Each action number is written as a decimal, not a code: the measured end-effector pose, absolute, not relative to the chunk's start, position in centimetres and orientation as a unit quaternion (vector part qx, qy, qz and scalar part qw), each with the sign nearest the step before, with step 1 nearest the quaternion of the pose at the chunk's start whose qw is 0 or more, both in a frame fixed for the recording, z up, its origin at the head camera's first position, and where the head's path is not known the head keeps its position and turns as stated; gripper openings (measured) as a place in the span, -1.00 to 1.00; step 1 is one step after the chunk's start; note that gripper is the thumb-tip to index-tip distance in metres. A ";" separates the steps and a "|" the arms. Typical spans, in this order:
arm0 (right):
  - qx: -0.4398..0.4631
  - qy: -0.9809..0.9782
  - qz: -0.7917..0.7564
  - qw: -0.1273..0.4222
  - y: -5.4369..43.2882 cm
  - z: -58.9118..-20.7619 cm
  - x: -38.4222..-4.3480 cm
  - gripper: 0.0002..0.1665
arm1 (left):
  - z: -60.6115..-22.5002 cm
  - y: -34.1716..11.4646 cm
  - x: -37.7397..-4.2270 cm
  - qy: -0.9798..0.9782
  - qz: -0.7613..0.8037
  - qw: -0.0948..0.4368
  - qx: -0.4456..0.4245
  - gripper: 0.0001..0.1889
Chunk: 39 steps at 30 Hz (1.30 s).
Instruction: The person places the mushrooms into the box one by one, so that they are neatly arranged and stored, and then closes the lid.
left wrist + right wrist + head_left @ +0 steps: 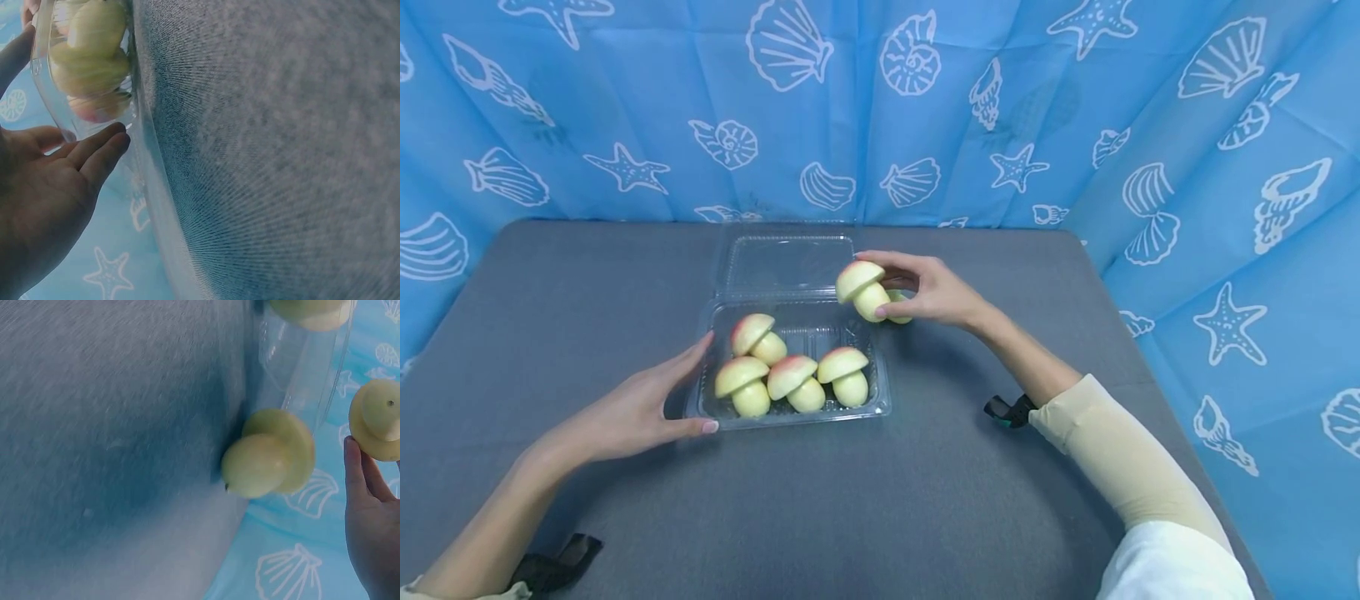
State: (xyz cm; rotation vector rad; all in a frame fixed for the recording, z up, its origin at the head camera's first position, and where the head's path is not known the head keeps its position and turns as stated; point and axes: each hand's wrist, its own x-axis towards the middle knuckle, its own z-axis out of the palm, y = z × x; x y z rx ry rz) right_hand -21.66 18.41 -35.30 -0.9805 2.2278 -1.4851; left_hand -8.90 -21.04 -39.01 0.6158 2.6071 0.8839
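Observation:
My right hand pinches a pale yellow mushroom with a red-tinged cap, raised over the back right corner of the clear plastic box. In the right wrist view, that mushroom shows its round stem end between the fingers. Several similar mushrooms lie in the box, three along the front and another behind at left. One more mushroom lies on the table beside the box, partly hidden by the right hand in the head view. My left hand, thumb and fingers spread, rests against the box's left side.
The box's clear hinged lid lies folded back behind it. A grey cloth-covered table bears everything, with a blue shell-patterned curtain along its back and right. Black straps show at both wrists.

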 end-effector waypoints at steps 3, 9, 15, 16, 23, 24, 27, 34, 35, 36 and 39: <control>-0.348 0.767 -0.515 0.159 17.8 -35.7 -21.8 -0.10 | -39.0 -21.0 -8.9 0.912 0.310 0.159 0.216 0.17; -0.363 0.771 -0.496 0.165 16.6 -35.9 -21.7 -0.12 | -39.0 -21.0 -8.9 0.913 0.308 0.156 0.216 0.17; -0.371 0.776 -0.482 0.171 15.2 -36.3 -21.5 -0.10 | -38.8 -21.1 -9.0 0.914 0.306 0.164 0.208 0.19; -0.370 0.773 -0.484 0.175 15.0 -36.3 -21.4 -0.10 | -38.8 -21.1 -9.0 0.914 0.307 0.166 0.207 0.20; -0.360 0.772 -0.482 0.207 13.6 -36.5 -21.1 -0.12 | -38.9 -21.0 -9.0 0.913 0.311 0.170 0.203 0.22; -0.358 0.772 -0.480 0.212 13.4 -36.6 -21.0 -0.12 | -38.9 -21.0 -9.0 0.913 0.312 0.170 0.203 0.22; -0.352 0.777 -0.471 0.224 12.9 -36.7 -20.9 -0.12 | -38.9 -21.0 -9.0 0.912 0.313 0.169 0.204 0.21; -0.349 0.780 -0.465 0.231 12.2 -37.1 -20.5 -0.13 | -38.9 -21.0 -9.0 0.910 0.317 0.167 0.208 0.21; -0.348 0.781 -0.464 0.230 12.1 -37.2 -20.5 -0.13 | -38.9 -21.0 -9.0 0.910 0.317 0.167 0.209 0.21; -0.348 0.783 -0.462 0.230 12.1 -37.2 -20.4 -0.14 | -39.0 -21.0 -9.0 0.910 0.316 0.166 0.208 0.21; -0.345 0.790 -0.455 0.224 11.8 -37.3 -20.3 -0.15 | -39.0 -21.0 -9.0 0.911 0.315 0.167 0.208 0.21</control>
